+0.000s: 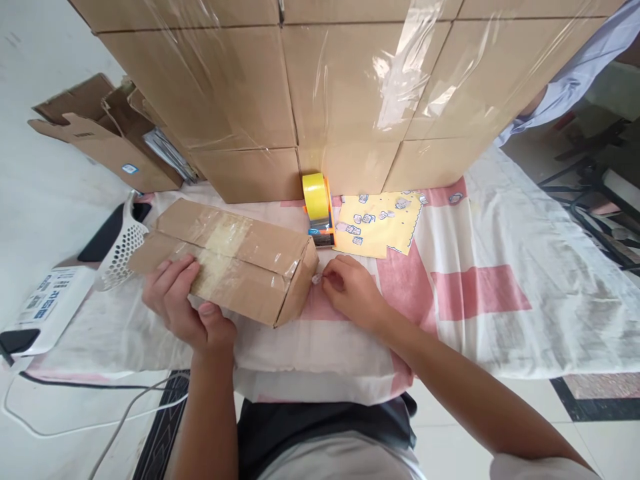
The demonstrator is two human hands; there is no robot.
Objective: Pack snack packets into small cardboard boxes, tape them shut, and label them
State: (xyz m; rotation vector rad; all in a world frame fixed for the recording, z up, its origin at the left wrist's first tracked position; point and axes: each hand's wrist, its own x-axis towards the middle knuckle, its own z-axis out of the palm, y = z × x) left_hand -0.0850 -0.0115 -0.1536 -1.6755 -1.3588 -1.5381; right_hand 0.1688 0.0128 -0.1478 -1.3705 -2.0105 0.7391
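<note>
Brown cardboard, taped on top: one box [230, 267] lies on the cloth [500, 300] in front of you. Your left hand [185, 303] grips its near side, thumb up on the edge. Your right hand [353, 290] sits just beside the box's right end, fingertips pinched on a bit of clear tape. One tape roll [317, 207] and one sticker sheet [383, 223] lie behind. A wall of big boxes [350, 87] closes the back. The cloth on your right is open.
</note>
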